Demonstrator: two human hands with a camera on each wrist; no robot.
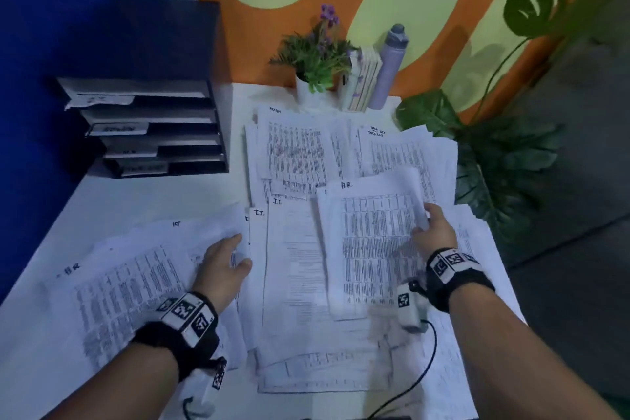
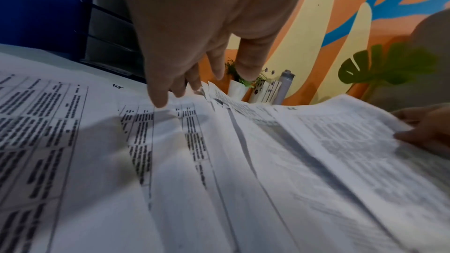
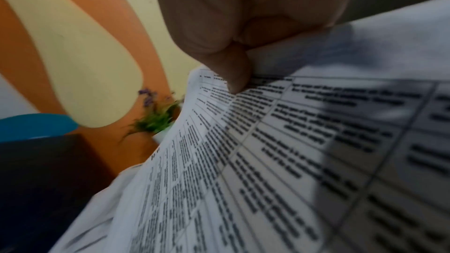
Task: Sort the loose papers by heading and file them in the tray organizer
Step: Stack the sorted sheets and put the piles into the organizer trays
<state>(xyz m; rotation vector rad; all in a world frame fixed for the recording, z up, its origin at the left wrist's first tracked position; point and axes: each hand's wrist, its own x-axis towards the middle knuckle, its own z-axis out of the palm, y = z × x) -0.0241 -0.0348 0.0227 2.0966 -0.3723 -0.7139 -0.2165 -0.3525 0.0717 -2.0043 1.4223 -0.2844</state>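
Loose printed sheets cover the white table (image 1: 163,194), with handwritten headings such as "H.R", "I.T" and "ICT". My right hand (image 1: 430,229) pinches the right edge of a sheet headed "H.R" (image 1: 371,242) and lifts it off the pile; the thumb (image 3: 233,72) lies on top of the sheet. My left hand (image 1: 227,262) hovers with straight fingers (image 2: 159,91) just over the sheet headed "ICT" (image 1: 160,249) at the left. The black tray organizer (image 1: 150,126) stands at the back left, with labelled shelves and some paper in them.
At the back stand a small potted plant (image 1: 315,68), a few books (image 1: 363,82) and a lilac bottle (image 1: 390,65). A large leafy plant (image 1: 494,160) stands beyond the table's right edge. A black cable (image 1: 422,382) runs over the papers near my right wrist.
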